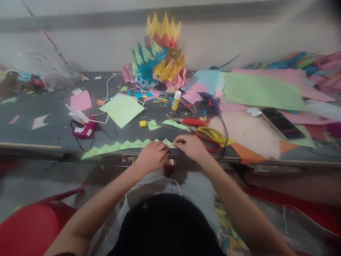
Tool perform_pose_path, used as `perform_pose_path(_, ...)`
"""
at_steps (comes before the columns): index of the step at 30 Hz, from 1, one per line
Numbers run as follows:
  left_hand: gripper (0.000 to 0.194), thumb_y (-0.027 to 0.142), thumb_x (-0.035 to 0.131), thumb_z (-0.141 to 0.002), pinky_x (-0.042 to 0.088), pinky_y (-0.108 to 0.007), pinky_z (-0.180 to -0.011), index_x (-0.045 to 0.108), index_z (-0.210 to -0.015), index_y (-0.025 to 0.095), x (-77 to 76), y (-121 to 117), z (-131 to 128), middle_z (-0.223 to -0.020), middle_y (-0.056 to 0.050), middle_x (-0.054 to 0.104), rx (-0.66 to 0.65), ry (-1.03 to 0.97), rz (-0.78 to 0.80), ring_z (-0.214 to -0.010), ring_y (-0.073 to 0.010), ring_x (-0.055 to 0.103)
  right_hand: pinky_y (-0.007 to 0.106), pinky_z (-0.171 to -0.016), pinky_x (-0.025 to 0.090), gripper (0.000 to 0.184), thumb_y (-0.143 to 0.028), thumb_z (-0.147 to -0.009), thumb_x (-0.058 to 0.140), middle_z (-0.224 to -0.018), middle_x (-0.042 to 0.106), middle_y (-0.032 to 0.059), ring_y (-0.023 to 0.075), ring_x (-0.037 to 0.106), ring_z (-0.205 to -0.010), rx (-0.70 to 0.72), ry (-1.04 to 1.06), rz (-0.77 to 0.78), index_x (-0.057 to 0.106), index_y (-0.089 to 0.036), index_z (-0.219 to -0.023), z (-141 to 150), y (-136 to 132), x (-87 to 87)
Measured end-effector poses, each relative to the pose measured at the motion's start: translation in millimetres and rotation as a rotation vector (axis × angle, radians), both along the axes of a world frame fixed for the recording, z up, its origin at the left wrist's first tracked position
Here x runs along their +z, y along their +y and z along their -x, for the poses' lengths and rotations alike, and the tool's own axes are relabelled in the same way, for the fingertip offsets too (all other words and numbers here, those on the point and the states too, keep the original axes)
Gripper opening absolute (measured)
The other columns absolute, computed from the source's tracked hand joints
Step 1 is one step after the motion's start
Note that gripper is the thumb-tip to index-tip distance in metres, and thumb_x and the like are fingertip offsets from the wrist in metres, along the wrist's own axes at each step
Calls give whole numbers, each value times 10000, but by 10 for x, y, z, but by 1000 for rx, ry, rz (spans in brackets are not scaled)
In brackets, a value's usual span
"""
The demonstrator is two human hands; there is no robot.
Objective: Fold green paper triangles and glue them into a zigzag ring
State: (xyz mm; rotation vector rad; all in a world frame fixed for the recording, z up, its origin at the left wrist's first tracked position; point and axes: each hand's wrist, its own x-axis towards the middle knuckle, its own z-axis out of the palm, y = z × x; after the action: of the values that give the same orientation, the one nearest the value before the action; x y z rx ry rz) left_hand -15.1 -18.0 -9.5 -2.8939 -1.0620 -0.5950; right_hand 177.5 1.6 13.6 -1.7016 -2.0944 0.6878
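Observation:
A long light-green zigzag paper strip (119, 145) lies along the front edge of the dark table (48, 131). My left hand (152, 155) is closed, pinching the strip's right end. My right hand (192, 146) is also closed with its fingertips pressing on the same end, right beside the left hand. Small folded green pieces (176, 124) lie just behind the hands.
Scissors with yellow and red handles (210, 137) lie just right of my right hand. A glue stick (176, 100), a purple glue gun (210, 101), a phone (282, 123), a pink device with cables (83, 130), coloured paper sheets (261, 91) and a spiky paper sculpture (160, 53) crowd the table. A red chair (32, 227) stands at the lower left.

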Motion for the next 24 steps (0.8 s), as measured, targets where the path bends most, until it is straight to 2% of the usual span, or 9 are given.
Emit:
perform_pose_path(5, 156, 231, 483, -872, 474, -354, -801, 606, -900, 139, 43, -4, -112, -920, -82, 633, 40, 14, 57, -900, -206, 600, 240, -605, 355, 104, -296, -783, 598, -774, 696, -3, 147, 597, -719, -5, -32, 30, 663, -224, -745, 18, -15, -3)
perform_pose_path(8, 170, 260, 496, -865, 473, -371, -831, 587, -934, 135, 18, -29, -153, -940, -93, 635, 70, -20, 76, -910, -217, 602, 248, -610, 346, 95, -295, -796, 594, -812, 685, 2, 159, 595, -765, -19, -63, 6, 654, -231, -760, 35, -45, -13)
perform_pose_path(15, 424, 341, 543, -830, 436, -409, -931, 512, -1182, 107, -74, -119, -128, -1090, -139, 591, 61, -56, 40, -1026, -254, 560, 262, -630, 373, 95, -300, -802, 612, -792, 602, 26, 163, 555, -742, -47, -44, -188, 661, -220, -784, 29, -48, -143)
perform_pose_path(19, 386, 322, 531, -833, 440, -397, -918, 543, -1151, 105, -41, -131, -173, -1052, -130, 596, 93, -22, 44, -999, -250, 569, 305, -739, 389, 154, -301, -833, 587, -844, 631, 45, 186, 548, -808, -9, -71, -326, 704, -224, -767, 6, -82, -250)
perform_pose_path(21, 343, 302, 526, -831, 446, -382, -901, 569, -1106, 101, -32, -134, -204, -1053, -125, 609, 109, -19, 43, -986, -242, 579, 328, -784, 381, 172, -301, -849, 569, -907, 655, 55, 202, 548, -864, 0, -129, -441, 717, -222, -810, -5, -143, -292)
perform_pose_path(24, 322, 274, 518, -830, 421, -387, -932, 576, -1098, 106, -60, -147, -233, -1136, -117, 619, 122, -47, 10, -1074, -244, 560, 333, -818, 374, 221, -271, -894, 496, -967, 677, 54, 199, 555, -919, 33, -200, -570, 708, -212, -903, -22, -262, -339)
